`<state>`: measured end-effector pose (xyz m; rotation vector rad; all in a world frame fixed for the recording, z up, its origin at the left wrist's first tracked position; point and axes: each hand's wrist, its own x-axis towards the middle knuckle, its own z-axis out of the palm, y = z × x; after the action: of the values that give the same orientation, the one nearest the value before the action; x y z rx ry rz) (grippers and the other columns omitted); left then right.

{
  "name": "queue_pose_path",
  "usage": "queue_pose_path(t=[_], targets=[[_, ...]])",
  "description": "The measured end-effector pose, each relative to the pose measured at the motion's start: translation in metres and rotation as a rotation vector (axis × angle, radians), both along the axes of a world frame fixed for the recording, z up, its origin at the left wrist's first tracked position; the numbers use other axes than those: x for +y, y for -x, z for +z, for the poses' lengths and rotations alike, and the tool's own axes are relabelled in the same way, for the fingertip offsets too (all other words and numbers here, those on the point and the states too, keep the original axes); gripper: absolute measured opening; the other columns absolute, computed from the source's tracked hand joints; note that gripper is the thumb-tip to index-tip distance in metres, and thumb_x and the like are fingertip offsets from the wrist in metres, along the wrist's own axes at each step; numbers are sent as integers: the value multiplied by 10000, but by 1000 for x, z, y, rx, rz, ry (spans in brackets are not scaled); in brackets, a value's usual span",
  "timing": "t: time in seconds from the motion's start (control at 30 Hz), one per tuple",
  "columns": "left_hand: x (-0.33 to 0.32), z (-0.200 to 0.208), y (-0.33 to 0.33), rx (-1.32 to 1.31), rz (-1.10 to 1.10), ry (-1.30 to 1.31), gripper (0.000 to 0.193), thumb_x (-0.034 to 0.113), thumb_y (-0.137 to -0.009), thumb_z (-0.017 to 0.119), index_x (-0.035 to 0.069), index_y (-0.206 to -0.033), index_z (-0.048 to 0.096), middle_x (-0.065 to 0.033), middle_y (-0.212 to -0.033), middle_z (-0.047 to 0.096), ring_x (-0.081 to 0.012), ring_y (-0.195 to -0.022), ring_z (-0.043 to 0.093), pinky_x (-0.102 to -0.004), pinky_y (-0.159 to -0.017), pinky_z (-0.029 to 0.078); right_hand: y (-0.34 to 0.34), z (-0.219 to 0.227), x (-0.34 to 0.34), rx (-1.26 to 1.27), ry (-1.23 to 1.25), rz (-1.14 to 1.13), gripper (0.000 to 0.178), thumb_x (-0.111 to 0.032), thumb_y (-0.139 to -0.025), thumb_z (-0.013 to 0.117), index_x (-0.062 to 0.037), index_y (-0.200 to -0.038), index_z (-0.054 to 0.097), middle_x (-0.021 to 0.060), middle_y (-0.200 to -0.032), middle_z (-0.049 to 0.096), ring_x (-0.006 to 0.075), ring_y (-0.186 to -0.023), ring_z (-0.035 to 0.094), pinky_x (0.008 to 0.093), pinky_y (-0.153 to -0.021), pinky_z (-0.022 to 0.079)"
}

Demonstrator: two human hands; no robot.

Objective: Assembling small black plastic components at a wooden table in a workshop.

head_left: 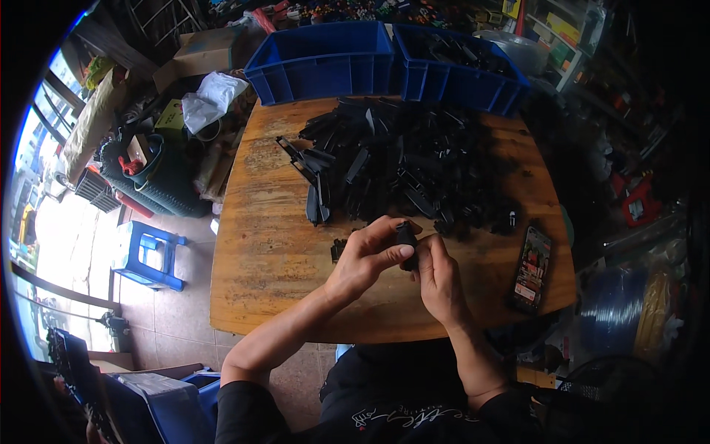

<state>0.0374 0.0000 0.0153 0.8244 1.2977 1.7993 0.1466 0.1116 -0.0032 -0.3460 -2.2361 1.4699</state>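
Observation:
Over the near part of the wooden table, a small black plastic part (406, 235) is pinched between the thumb and fingers of my left hand (364, 255). My right hand (439, 277) meets it from the other side, its fingers closed at the part's lower right edge. What the right fingertips grip is partly hidden. Just beyond both hands spreads a large heap of loose black plastic parts (399, 166), many of them long and narrow. Another small dark piece (338, 250) lies on the wood beside my left hand.
Two blue crates stand along the table's far edge: the left crate (322, 85) and the right crate (462, 87), which holds black parts. A lit phone (530, 268) lies on the wooden table (259, 274) at right. A blue stool (150, 255) stands on the floor at left.

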Motion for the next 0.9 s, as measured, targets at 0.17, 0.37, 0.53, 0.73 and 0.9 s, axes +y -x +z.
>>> queue_pose_path(t=[0.17,0.37,0.53,0.73,0.9], targets=[[-4,2,4,72,40,29,288,130,-859,613,-11,-1092,518,-36,-887,540,-110,-771,519,-250,-714,437,9,-1,0,15,28,62,132,-130,-961,401,-24,-884,417,115,-644,536,228,-555,561,332,-513,420],[4,1,-2,62,39,48,355,123,-874,589,5,-1194,493,-40,-1036,550,-105,-844,508,-249,-762,435,7,-4,3,41,-59,31,143,-134,-967,381,-25,-882,417,84,-656,561,139,-539,531,281,-497,415],[1,-1,7,6,65,-63,264,99,-838,595,10,-1077,525,-122,-1202,529,-174,-1049,518,-314,-910,400,4,28,15,93,-65,106,104,-96,-924,477,-11,-874,442,115,-681,538,230,-596,550,316,-541,419],[-32,6,91,541,468,293,226,85,-676,528,27,-894,541,-50,-675,521,-161,-609,493,-271,-608,417,-16,5,66,-97,-607,-350,87,-72,-848,564,-35,-927,575,126,-815,549,308,-733,570,379,-621,454],[-39,-11,111,912,440,706,213,89,-677,601,47,-886,591,-123,-664,580,-204,-610,571,-323,-587,436,-15,-20,73,-161,-595,-339,153,-83,-821,603,-37,-966,584,145,-862,531,327,-759,571,384,-632,456]])
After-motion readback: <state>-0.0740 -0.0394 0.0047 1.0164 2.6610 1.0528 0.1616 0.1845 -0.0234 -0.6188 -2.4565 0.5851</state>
